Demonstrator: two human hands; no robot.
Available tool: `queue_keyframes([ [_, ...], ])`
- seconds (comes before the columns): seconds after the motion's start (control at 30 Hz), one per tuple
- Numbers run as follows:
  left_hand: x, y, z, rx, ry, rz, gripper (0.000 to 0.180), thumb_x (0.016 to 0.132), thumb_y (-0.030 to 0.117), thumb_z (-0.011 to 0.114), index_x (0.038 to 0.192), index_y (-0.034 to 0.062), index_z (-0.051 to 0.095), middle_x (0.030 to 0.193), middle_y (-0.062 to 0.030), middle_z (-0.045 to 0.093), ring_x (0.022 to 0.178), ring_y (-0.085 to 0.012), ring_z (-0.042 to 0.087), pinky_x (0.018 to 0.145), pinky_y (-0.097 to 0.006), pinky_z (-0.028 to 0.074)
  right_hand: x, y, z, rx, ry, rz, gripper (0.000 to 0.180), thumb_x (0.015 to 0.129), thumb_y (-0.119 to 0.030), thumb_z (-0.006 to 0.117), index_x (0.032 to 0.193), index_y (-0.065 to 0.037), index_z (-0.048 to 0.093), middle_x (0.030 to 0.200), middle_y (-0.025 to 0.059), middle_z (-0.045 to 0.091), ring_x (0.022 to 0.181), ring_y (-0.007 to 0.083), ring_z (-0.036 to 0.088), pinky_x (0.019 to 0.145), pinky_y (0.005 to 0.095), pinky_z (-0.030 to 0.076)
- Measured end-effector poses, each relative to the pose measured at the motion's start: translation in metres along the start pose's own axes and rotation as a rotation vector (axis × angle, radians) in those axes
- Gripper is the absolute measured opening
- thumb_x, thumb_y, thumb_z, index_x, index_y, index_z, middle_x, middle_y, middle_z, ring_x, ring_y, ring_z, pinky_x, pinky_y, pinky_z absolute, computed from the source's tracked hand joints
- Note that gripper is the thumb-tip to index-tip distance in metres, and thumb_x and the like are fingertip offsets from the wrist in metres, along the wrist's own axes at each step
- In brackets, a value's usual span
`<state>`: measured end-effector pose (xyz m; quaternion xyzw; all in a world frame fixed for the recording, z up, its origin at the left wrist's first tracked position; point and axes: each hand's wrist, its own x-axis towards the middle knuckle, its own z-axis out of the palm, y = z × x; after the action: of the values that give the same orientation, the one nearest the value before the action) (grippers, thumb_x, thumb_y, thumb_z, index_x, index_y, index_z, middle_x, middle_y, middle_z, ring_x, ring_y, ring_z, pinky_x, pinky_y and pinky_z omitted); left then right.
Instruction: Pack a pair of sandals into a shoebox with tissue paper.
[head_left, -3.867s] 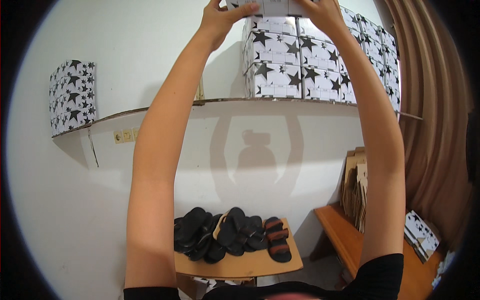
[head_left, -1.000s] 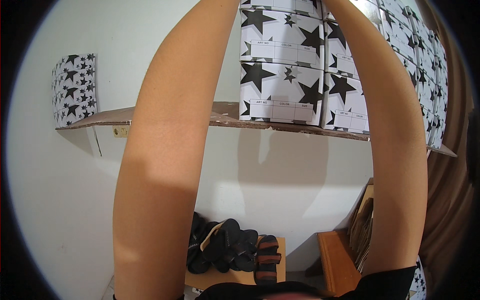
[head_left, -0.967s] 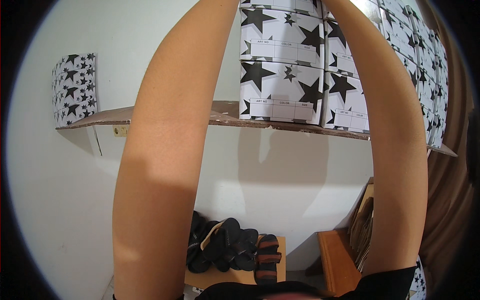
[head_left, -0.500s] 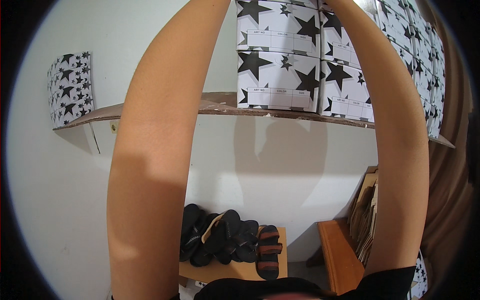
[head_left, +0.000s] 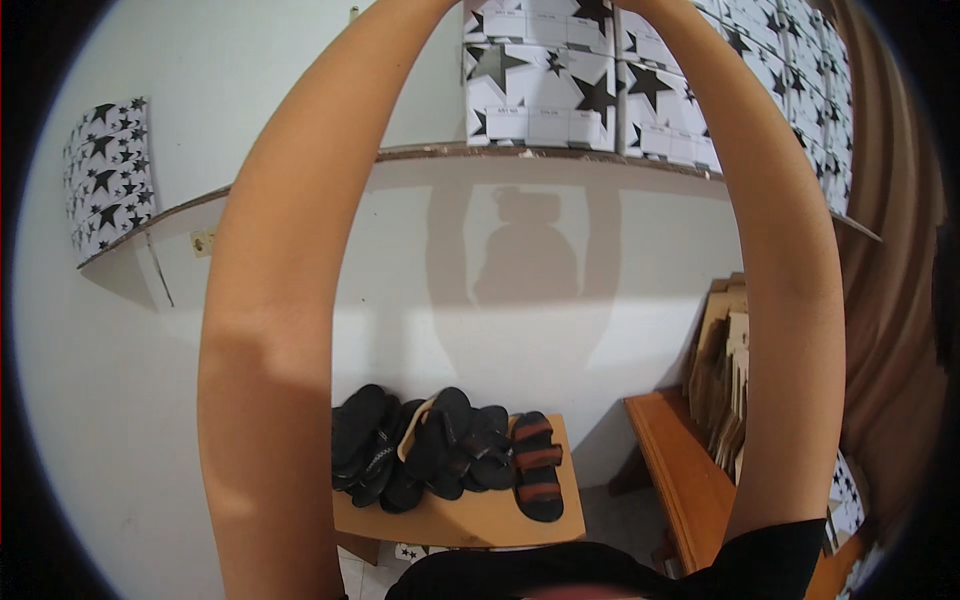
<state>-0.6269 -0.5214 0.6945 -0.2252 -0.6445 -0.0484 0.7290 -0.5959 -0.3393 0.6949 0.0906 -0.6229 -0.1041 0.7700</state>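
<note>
Both my arms reach up and away. My left hand (head_left: pixel 428 5) and my right hand (head_left: pixel 643 6) are cut off at the top edge, with little more than the wrists showing. The fingers of both are out of sight, and so is anything they may hold. Between the wrists stand stacked white shoe boxes (head_left: pixel 540 95) with black stars, on a wall shelf (head_left: pixel 450 152). My right hand is in front of their upper part; my left is just left of the stack.
More star boxes (head_left: pixel 107 170) stand at the shelf's left end. Below, black sandals (head_left: pixel 440 440) and one brown-strapped sandal (head_left: pixel 538 468) lie on a tan tabletop (head_left: pixel 460 528). At right are a wooden bench (head_left: pixel 670 440), flat cardboard pieces (head_left: pixel 715 350) and a brown curtain (head_left: pixel 885 160).
The view has tilted down and shifted, so shelf and boxes sit higher in it and more of the sandals shows. My arms stay raised, and both hands remain at the top edge.
</note>
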Motion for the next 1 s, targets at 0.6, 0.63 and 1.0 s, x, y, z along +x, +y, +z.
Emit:
queue_keyframes([
  [0.6,-0.116,0.225,-0.107,-0.8,-0.06,-0.201,0.047,0.073,0.03,0.063,0.116,0.012,0.055,0.141,-0.0168,0.027,0.132,-0.0296,0.023,0.105,-0.057,0.011,-0.18,0.066,-0.246,-0.19,-0.673,-0.516,0.025,0.068,-0.026,0.068,0.09,-0.014,0.061,0.097,0.0005,0.05,0.097,0.0185,0.048,0.084,0.0418,0.038],
  [0.63,-0.128,0.246,-0.091,-0.619,0.078,-0.074,0.05,0.077,0.036,0.064,0.118,0.0117,0.051,0.132,-0.016,0.042,0.125,-0.0296,0.036,0.102,-0.056,0.019,-0.192,0.074,-0.269,-0.197,-0.747,-0.497,0.024,0.069,-0.026,0.067,0.089,-0.013,0.061,0.095,0.0012,0.05,0.097,0.0186,0.048,0.083,0.0413,0.039],
  [1.0,-0.197,0.533,-0.135,-1.436,-0.877,-0.077,0.066,0.076,0.052,0.056,0.126,0.0098,0.046,0.14,-0.0218,0.026,0.13,-0.0334,0.027,0.105,-0.054,0.014,-0.314,0.177,-0.558,-0.376,-1.648,0.407,0.03,0.078,-0.031,0.061,0.098,-0.008,0.06,0.097,0.0108,0.057,0.096,0.029,0.054,0.078,0.041,0.044],
])
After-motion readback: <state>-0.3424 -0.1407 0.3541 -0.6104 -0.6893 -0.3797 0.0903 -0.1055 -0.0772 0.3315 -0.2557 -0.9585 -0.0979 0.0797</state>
